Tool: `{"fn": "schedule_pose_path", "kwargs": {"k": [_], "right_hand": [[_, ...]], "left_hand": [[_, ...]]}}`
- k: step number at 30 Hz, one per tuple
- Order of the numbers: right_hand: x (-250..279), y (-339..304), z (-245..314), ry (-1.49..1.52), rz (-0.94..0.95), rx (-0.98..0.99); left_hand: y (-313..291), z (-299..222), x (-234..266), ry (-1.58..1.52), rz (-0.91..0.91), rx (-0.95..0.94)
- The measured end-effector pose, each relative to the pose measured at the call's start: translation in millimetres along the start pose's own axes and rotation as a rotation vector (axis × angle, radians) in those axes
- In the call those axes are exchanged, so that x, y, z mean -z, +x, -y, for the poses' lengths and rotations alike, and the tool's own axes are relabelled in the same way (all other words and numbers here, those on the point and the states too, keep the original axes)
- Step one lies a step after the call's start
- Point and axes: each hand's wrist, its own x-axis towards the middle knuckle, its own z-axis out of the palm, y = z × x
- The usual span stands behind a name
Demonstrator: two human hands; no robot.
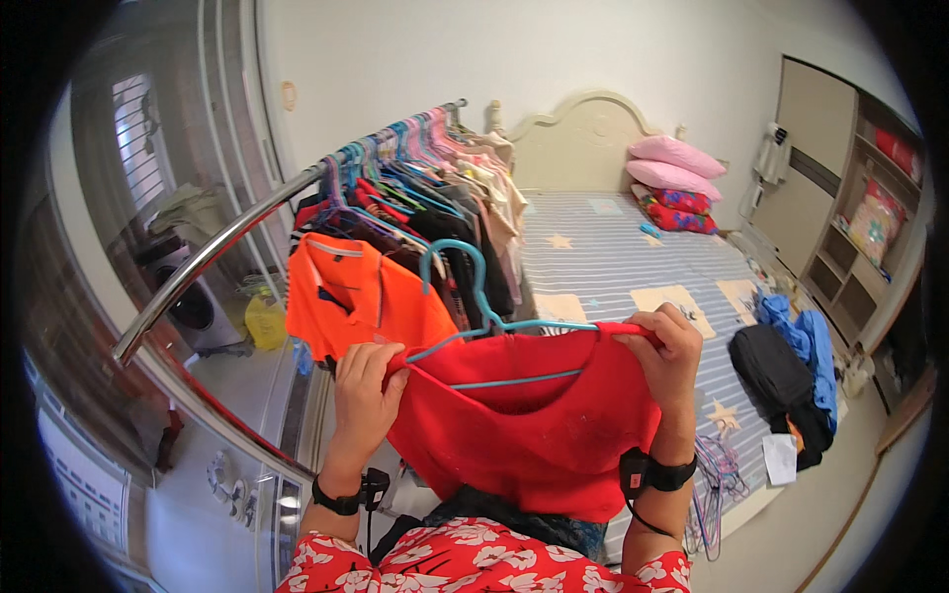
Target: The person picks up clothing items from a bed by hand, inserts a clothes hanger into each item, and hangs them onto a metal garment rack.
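A red top (534, 435) hangs spread out in front of me on a light blue clothes hanger (481, 287), its hook pointing up. The hanger's bar shows through the wide neck opening. My left hand (368, 385) pinches the left shoulder of the top near the hanger's end. At the other shoulder, my right hand (667, 351) grips the cloth between thumb and fingers. Just beyond the hanger, an orange polo shirt (361, 296) hangs at the near end of a row of clothes.
A metal rail (227, 252) carries many garments on hangers. Beyond is a bed (593, 257) with pink pillows (677, 168). Loose hangers (717, 474), a black bag (771, 366) and blue clothing (816, 346) lie along its right side. Glass doors stand on the left; a wardrobe (820, 178) stands far right.
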Motion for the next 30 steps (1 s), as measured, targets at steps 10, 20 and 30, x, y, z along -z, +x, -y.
{"fn": "schedule_pose_path", "kwargs": {"k": [10, 20, 30], "right_hand": [[-95, 52, 79, 0.369, 0.292, 0.140], [-219, 82, 98, 0.599, 0.205, -0.047], [-287, 66, 72, 0.474, 0.154, -0.046]], "left_hand": [[35, 121, 32, 0.164, -0.503, 0.230], [64, 176, -16, 0.004, -0.470, 0.288], [48, 136, -73, -0.270, -0.246, 0.262]]}}
